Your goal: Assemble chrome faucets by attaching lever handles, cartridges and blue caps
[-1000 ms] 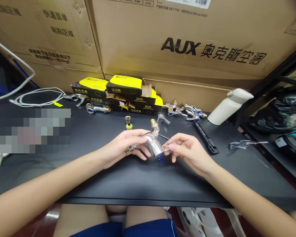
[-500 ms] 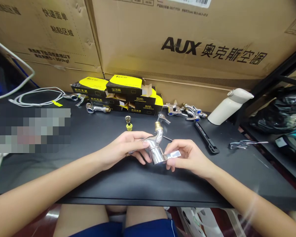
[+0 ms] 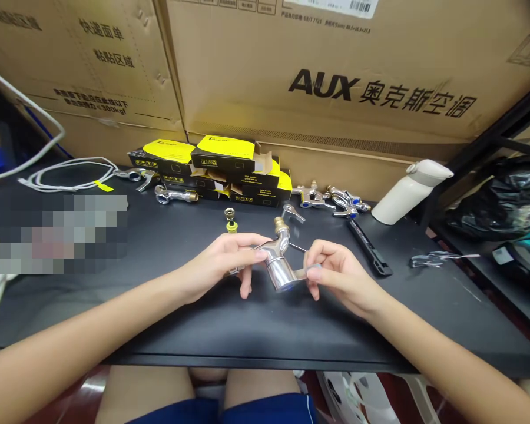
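Holding a polished chrome faucet body (image 3: pixel 279 270) in your left hand (image 3: pixel 230 254), thumb on top and fingers beneath, you pinch a flat silver metal lever (image 3: pixel 301 275) between the thumb and fingers of your right hand (image 3: pixel 338 272). The faucet body sits between both grips, raised over the black tabletop (image 3: pixel 203 330), its brass outlet (image 3: pixel 281 224) pointing up and away from you. The step in hand looks like working the lever at the body's lower end; whether it is fastened, you cannot tell. The next move seems to call for a steady left grip while the right fingertips guide the lever.

The widest room lies on your side of the grip, up to the straight front edge (image 3: pixel 265 360). Just beyond your left fingers stands a small brass-and-yellow fitting (image 3: pixel 232 226); a loose silver handle (image 3: pixel 290 209) lies past the outlet. Farther out, stacked black-and-yellow cardboard boxes (image 3: pixel 223 154) limit forward reach.
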